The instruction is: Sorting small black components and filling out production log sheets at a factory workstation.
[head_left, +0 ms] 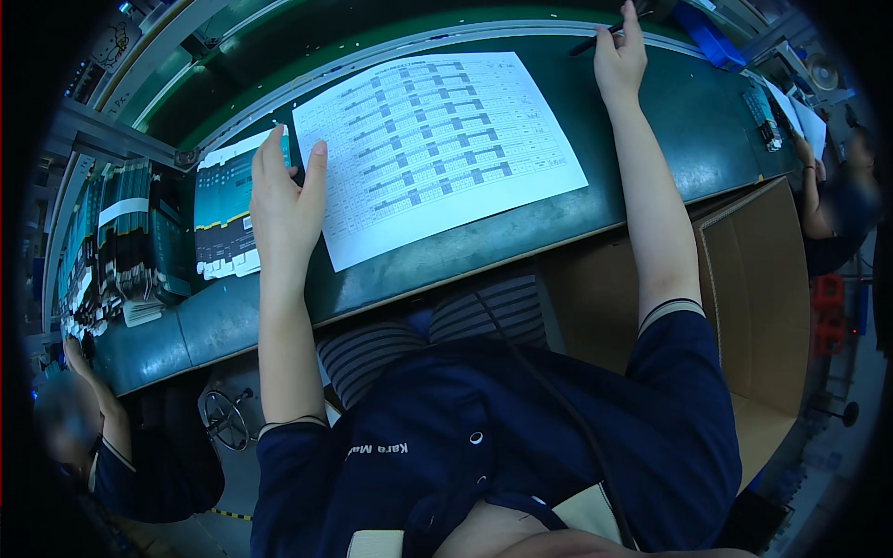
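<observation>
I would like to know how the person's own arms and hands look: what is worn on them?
The left hand and right hand wear no gloves, and the forearms are bare. Short navy-blue sleeves end near the elbows, with thin pale trim at the cuffs.

Looked like a factory workshop: was furnished with a long green workbench (698, 121), stocked with flat teal cartons (219, 200) in piles and a large cardboard box (758, 279), and was staffed by co-workers (153, 465) in dark clothes.
</observation>
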A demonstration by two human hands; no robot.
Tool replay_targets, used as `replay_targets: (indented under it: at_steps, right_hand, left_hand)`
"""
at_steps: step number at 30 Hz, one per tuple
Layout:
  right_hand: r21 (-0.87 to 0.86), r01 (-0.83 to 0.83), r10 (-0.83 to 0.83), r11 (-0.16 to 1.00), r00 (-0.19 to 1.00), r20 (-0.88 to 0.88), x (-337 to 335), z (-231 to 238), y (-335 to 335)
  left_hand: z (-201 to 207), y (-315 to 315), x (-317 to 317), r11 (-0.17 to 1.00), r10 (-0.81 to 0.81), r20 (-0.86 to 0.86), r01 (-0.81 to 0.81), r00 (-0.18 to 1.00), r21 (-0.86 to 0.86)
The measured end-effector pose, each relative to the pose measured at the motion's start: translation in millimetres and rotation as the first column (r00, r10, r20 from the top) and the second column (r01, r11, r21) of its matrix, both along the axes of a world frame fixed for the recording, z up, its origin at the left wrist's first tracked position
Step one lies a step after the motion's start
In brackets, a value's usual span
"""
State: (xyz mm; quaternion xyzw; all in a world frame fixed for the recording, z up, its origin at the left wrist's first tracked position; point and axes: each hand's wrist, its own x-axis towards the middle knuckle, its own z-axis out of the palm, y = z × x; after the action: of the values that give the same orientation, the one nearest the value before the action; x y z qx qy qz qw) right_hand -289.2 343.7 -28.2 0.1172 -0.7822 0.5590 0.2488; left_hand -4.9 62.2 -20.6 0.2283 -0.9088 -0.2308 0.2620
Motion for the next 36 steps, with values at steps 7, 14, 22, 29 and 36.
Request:
replay_targets:
  at_steps: [7,14,22,29,36]
  right_hand:
    - [0.311,0.244,-0.055,0.918,0.858,-0.511,-5,-8,12]
    - [0.353,0.220,-0.028,0.909,0.879,-0.476,-13,-19,11]
    - [0.340,0.205,-0.029,0.918,0.889,-0.458,-14,-20,12]
    - [0.351,0.222,-0.051,0.910,0.898,-0.437,-13,-20,11]
    - [0.383,0.201,-0.031,0.901,0.913,-0.406,-15,-21,11]
  left_hand:
    - [-12,-10,2,0.984,-0.101,-0.042,0.106,0.994,0.145]
    - [-12,-13,2,0.805,-0.104,-0.231,0.219,0.967,0.552]
    - [-3,-10,5,0.656,-0.045,-0.204,0.183,0.978,0.732]
    - [-8,-15,5,0.650,-0.039,-0.226,0.196,0.973,0.734]
    - [-9,-16,5,0.641,-0.029,-0.246,0.207,0.969,0.739]
